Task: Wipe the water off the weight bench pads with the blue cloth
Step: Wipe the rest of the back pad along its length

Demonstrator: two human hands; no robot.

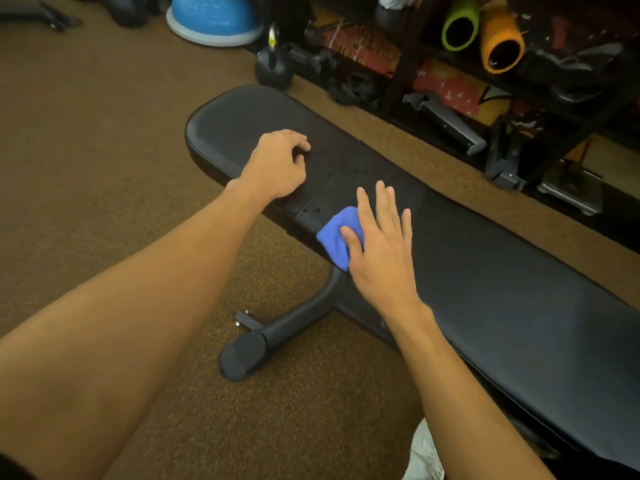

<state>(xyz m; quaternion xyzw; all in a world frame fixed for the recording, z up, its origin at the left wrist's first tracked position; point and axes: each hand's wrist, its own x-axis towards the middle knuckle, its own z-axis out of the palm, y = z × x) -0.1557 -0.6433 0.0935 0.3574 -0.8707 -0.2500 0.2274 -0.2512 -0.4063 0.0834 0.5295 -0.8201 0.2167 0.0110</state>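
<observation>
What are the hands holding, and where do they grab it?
Nothing is gripped. The right hand presses flat on the blue cloth, covering its right side; the left hand rests on the bench pad.

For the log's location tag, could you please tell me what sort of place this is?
Probably a home or small gym: a black padded weight bench stands on the floor, with a kettlebell, a blue balance dome and rolled mats stored beyond it.
</observation>
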